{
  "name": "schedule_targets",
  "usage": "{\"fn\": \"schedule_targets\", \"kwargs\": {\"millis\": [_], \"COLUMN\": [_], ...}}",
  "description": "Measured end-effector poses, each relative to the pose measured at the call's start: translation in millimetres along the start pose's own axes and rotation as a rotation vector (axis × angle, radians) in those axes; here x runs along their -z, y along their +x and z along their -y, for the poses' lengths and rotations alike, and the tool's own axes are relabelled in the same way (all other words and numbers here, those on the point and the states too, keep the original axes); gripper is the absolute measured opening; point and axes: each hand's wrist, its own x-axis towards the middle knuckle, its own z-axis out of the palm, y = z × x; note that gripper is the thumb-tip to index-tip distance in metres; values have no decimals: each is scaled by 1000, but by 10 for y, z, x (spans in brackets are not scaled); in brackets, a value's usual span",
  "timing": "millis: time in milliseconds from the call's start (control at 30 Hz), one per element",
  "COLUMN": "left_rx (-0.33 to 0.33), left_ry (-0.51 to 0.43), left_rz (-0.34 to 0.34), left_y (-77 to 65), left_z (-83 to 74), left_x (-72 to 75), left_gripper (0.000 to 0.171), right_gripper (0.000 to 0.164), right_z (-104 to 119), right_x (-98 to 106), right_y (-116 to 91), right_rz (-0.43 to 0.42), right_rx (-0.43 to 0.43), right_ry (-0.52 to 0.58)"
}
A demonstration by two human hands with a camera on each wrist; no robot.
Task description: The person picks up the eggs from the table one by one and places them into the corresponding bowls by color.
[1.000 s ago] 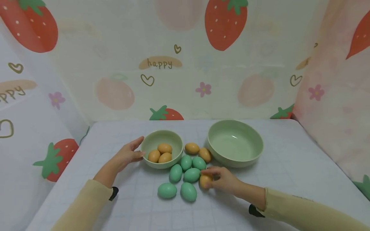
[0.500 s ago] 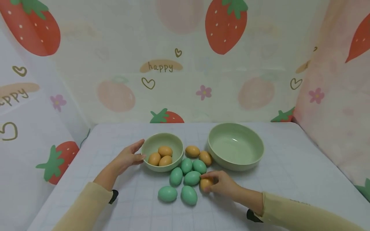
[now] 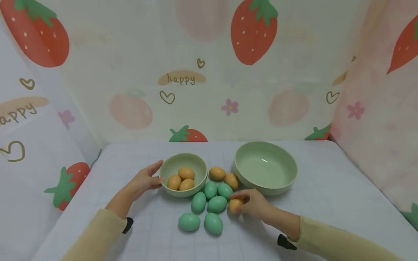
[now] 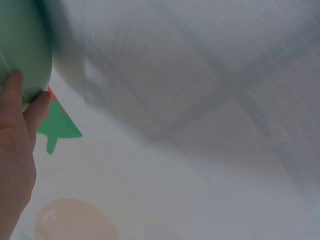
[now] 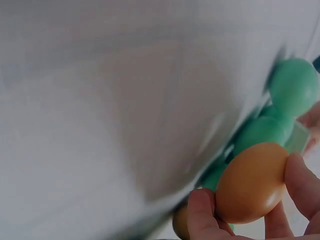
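My right hand (image 3: 254, 204) pinches a brown egg (image 5: 253, 182) between thumb and fingers, just right of the green eggs (image 3: 217, 204). Whether that egg still touches the table cannot be made out. At the left, my left hand (image 3: 143, 181) rests its straight fingers and thumb against the side of the small green bowl (image 3: 203, 181). In the left wrist view its fingertips (image 4: 16, 82) lie on the bowl's outer wall. Three brown eggs (image 3: 186, 173) sit inside this bowl. Two more brown eggs (image 3: 217, 173) lie between it and the large green bowl (image 3: 266, 166).
Several green eggs lie loose on the white checked tablecloth (image 3: 156, 239), two of them nearer the front. The large bowl stands at the back right, with a brown egg (image 3: 231, 181) by its wall. A printed curtain (image 3: 192, 108) surrounds the table's back and sides.
My right hand has shifted slightly right with the pinched brown egg, which now stands a little apart from the green egg beside it. My left hand stays at the small bowl.
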Motion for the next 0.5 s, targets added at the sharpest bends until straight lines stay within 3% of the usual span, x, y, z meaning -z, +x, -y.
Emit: {"fn": "schedule_targets", "kwargs": {"millis": [267, 500], "left_rx": [9, 11], "left_ry": [17, 8], "left_rz": [-26, -16], "left_y": [-3, 9], "left_z": [22, 18], "left_x": [-24, -36], "left_gripper": [78, 78], "right_gripper": [42, 43], "right_z": [171, 228], "right_x": [84, 125], "right_y": [24, 63], "right_rz": [-9, 1], "right_rx": [-75, -89], "right_ry": [40, 90]}}
